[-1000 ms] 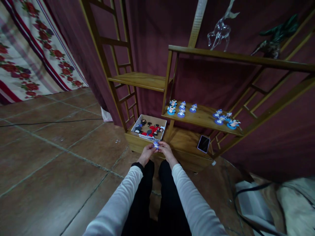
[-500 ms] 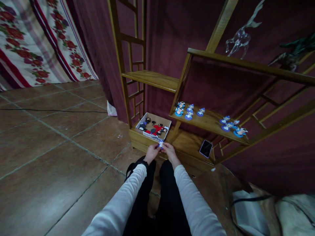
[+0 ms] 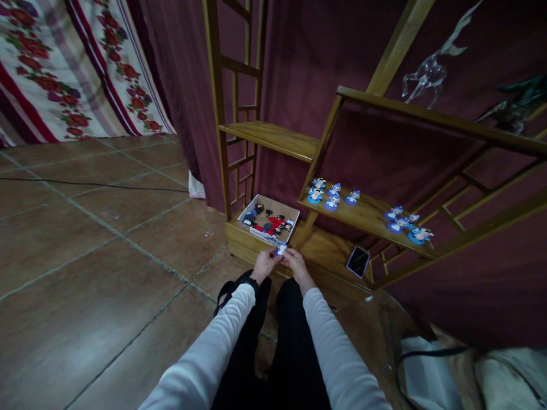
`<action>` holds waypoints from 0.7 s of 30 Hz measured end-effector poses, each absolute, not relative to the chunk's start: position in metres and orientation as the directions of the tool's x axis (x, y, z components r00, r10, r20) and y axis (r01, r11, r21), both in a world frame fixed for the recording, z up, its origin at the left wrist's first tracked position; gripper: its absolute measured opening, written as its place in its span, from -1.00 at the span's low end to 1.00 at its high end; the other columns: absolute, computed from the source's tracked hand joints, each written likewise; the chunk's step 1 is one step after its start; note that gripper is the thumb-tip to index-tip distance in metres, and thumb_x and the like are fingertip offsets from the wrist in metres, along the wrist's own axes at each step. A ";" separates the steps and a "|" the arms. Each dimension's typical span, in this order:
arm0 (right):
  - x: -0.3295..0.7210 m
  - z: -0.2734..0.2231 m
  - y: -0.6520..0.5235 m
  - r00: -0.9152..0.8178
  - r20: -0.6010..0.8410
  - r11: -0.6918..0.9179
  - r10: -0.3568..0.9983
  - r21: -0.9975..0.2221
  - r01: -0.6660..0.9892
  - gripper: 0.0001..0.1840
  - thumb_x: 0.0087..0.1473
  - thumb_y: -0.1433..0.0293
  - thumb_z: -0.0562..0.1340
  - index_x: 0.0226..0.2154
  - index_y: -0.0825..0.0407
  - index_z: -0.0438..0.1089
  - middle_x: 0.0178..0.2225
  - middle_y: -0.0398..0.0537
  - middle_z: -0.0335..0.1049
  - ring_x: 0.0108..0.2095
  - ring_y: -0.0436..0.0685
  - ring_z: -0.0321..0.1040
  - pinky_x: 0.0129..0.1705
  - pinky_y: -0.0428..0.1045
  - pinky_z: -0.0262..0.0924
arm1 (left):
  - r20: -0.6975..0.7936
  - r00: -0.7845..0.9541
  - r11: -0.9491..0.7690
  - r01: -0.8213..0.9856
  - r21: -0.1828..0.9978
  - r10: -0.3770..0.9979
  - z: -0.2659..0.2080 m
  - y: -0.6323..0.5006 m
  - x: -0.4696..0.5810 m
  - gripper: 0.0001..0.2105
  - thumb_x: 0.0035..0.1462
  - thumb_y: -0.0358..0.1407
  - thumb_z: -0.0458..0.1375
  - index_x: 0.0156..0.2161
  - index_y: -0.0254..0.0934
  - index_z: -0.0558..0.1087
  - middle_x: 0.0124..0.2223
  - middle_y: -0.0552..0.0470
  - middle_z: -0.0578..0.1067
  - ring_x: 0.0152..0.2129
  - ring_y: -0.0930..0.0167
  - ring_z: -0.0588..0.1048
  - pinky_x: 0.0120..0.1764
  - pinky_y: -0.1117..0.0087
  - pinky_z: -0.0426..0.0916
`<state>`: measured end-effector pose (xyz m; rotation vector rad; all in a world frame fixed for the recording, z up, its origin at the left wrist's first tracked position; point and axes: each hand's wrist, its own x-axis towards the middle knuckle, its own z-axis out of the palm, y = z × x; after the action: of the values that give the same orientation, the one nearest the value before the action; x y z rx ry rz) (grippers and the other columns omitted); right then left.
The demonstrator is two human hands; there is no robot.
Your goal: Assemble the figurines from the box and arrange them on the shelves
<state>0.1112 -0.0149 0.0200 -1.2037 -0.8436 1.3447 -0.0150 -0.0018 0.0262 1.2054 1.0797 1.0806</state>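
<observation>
A small purple-and-white figurine (image 3: 281, 249) is pinched between my two hands, just in front of the box. My left hand (image 3: 265, 264) is closed on its left side, and my right hand (image 3: 296, 264) grips it from the right. Beyond them, the shallow cardboard box (image 3: 287, 208) on the low shelf holds several red, black and dark figurine pieces (image 3: 269, 226). On the raised shelf to the right stand several similar purple and blue figurines in two groups, one at the left end (image 3: 332, 202) and one at the right end (image 3: 398, 225).
A dark-screened phone (image 3: 358, 261) lies on the lower shelf at right. A clear glass deer (image 3: 427, 74) and a dark green ornament (image 3: 519, 99) stand on the top board. A wooden upright (image 3: 217, 108) rises left of the box. A white bag (image 3: 427, 370) sits on the floor at lower right.
The view has shifted slightly, so the shelves appear a little farther right. Both hands still hold the figurine, whose face now shows a bit more clearly.
</observation>
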 end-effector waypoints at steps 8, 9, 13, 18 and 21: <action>0.111 0.030 -0.019 0.060 -0.191 -0.166 0.980 -0.943 -0.288 -0.58 -0.25 0.11 0.31 -0.35 0.05 0.39 -0.36 -0.06 0.48 -0.40 0.03 0.39 -0.34 -0.06 0.27 | -0.002 0.027 0.002 -0.004 1.000 1.000 0.024 -0.003 -0.013 -0.67 -0.30 -0.47 0.28 -0.29 -0.28 0.46 -0.51 0.09 0.47 -0.52 0.43 0.43 -0.35 0.42 0.30; 0.111 0.031 -0.019 0.054 -0.194 -0.171 0.979 -0.942 -0.289 -0.57 -0.24 0.10 0.31 -0.34 0.05 0.39 -0.35 -0.05 0.48 -0.39 0.04 0.40 -0.34 -0.06 0.27 | 0.008 0.023 -0.008 0.009 1.000 1.000 0.023 -0.003 -0.013 -0.67 -0.29 -0.47 0.27 -0.29 -0.28 0.45 -0.51 0.10 0.47 -0.52 0.44 0.43 -0.34 0.42 0.29; 0.111 0.033 -0.020 0.025 -0.202 -0.184 0.979 -0.932 -0.313 -0.57 -0.23 0.12 0.30 -0.31 0.04 0.39 -0.29 -0.03 0.48 -0.32 0.08 0.41 -0.30 -0.05 0.27 | 0.038 0.020 -0.039 0.049 0.998 0.999 0.020 -0.002 -0.013 -0.67 -0.28 -0.47 0.26 -0.27 -0.26 0.42 -0.50 0.11 0.46 -0.53 0.45 0.42 -0.33 0.43 0.28; 0.113 0.032 -0.020 -0.011 -0.212 -0.200 0.977 -0.904 -0.379 -0.61 -0.24 0.19 0.31 -0.30 0.03 0.39 -0.26 -0.04 0.48 -0.27 0.09 0.40 -0.22 -0.02 0.26 | 0.050 0.001 -0.050 0.069 0.996 0.999 0.022 -0.004 -0.012 -0.64 -0.27 -0.50 0.26 -0.26 -0.24 0.41 -0.46 0.11 0.46 -0.48 0.43 0.43 -0.28 0.41 0.28; 0.113 0.030 -0.019 -0.015 -0.222 -0.209 0.975 -0.889 -0.409 -0.65 -0.24 0.22 0.30 -0.32 0.03 0.40 -0.27 -0.05 0.49 -0.28 0.08 0.40 -0.21 -0.03 0.24 | 0.075 0.023 -0.078 0.162 0.984 0.997 0.025 -0.008 -0.011 -0.64 -0.21 -0.49 0.24 -0.21 -0.22 0.39 -0.39 0.06 0.48 -0.41 0.38 0.44 -0.25 0.39 0.27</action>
<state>0.1134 -0.0193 0.0305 -1.0569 -0.7553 1.5133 -0.0114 -0.0085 0.0253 1.3945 1.2788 1.1714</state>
